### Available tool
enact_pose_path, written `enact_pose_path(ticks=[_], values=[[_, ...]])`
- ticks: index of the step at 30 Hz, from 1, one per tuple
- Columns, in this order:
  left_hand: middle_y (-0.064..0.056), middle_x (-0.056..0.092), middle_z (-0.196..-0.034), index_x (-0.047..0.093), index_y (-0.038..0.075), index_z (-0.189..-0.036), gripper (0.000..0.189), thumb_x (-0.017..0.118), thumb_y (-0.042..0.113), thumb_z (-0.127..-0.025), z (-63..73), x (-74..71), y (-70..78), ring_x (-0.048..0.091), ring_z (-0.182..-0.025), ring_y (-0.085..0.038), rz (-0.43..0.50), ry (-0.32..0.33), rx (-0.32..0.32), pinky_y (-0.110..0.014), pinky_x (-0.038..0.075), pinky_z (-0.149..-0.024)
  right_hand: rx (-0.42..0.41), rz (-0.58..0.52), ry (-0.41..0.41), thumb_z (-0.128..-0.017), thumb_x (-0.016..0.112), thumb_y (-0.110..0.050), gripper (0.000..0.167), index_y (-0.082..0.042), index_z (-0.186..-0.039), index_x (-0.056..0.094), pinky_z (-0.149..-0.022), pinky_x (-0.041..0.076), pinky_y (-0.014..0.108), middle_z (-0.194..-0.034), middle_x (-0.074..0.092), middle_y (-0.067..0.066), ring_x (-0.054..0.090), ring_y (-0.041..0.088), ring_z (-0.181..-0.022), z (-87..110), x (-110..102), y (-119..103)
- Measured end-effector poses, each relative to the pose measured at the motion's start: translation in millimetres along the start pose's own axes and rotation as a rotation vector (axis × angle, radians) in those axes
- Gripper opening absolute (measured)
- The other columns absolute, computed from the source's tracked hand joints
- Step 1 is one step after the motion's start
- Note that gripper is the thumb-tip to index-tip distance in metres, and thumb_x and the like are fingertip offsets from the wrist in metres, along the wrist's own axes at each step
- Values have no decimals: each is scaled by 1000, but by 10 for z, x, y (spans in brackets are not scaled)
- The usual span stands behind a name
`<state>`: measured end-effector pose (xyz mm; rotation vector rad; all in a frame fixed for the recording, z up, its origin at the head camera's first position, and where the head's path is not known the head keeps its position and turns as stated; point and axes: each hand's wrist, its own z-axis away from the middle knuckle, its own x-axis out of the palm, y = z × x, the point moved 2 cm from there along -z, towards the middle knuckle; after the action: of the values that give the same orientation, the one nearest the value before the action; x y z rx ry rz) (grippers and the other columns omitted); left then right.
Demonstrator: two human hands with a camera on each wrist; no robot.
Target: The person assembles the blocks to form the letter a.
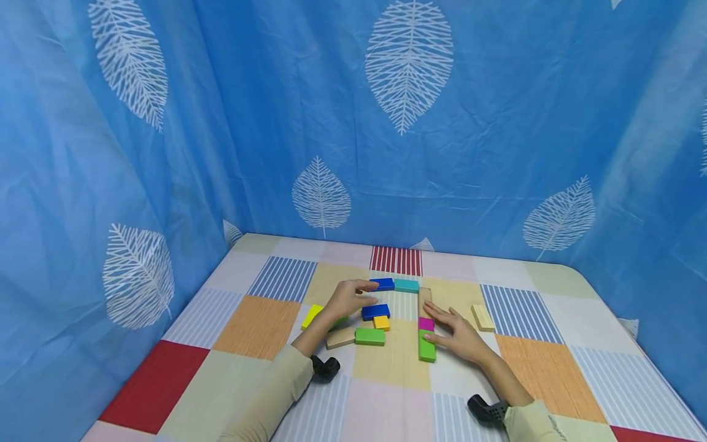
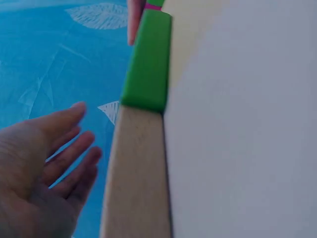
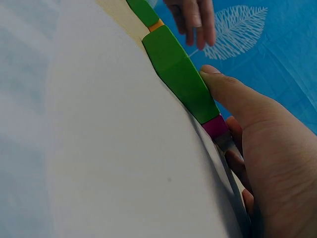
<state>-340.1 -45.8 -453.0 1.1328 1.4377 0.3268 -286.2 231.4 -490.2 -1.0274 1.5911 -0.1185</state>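
Note:
My left hand [image 1: 347,299] reaches to the upper blue block [image 1: 382,284], its index fingertip at that block's left end. In the left wrist view its fingers are loosely bent and hold nothing visible. Beside that block lies a teal block [image 1: 407,286]. My right hand [image 1: 461,336] rests along a column of a wooden block [image 1: 424,296], a magenta block [image 1: 426,324] and a green block [image 1: 427,347]. Its thumb touches the green block, while the other fingers reach along the wooden one. Right of the left hand is a second blue block [image 1: 375,312], with a small orange block [image 1: 382,323] below it.
A green block [image 1: 370,336] meets a wooden block [image 1: 340,337] end to end, nearer to me. A yellow block [image 1: 312,315] lies left of the left forearm; another green piece is partly hidden. One pale wooden block [image 1: 483,318] lies right of the right hand. Blue curtains [image 1: 353,123] border the table.

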Motion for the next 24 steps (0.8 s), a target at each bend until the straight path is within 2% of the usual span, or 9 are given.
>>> enact_pose_path(ticks=[5, 10, 14, 20, 24], values=[[-3, 64, -113, 63, 6, -120, 38, 69, 15, -84, 52, 6, -72, 60, -101, -16, -1, -154, -15, -25, 49, -83, 14, -5, -1, -80, 71, -36, 68, -8, -136, 46, -106, 11, 56, -143, 38, 8, 34, 34, -129, 1, -2, 24], [-4, 62, -118, 62, 6, -121, 40, 69, 8, -82, 77, -11, -89, 57, -108, -17, 48, -280, 12, -26, 48, -87, 17, -7, -1, -79, 71, -38, 68, -8, -136, 47, -106, 11, 56, -143, 38, 8, 34, 35, -129, -3, -8, 14], [-5, 59, -123, 60, 5, -123, 42, 68, 3, -82, 84, -4, -82, 54, -113, -19, 60, -315, 31, -27, 47, -89, 20, -8, -2, -79, 71, -38, 68, -8, -136, 47, -107, 11, 55, -143, 38, 7, 35, 34, -129, -3, -9, 17], [-2, 61, -120, 61, 7, -123, 42, 68, 3, -82, 85, 34, -55, 55, -112, -14, 40, -341, 50, -23, 46, -87, 33, -1, -6, -79, 71, -38, 69, -9, -136, 47, -107, 11, 55, -143, 38, 7, 35, 35, -128, -9, -2, 33], [2, 62, -117, 62, 9, -122, 41, 69, 4, -82, 92, 76, -12, 55, -110, -8, 47, -416, 70, -21, 46, -87, 36, -2, -6, -79, 71, -39, 69, -10, -136, 47, -107, 11, 55, -143, 38, 6, 35, 34, -129, -15, -2, 28]])
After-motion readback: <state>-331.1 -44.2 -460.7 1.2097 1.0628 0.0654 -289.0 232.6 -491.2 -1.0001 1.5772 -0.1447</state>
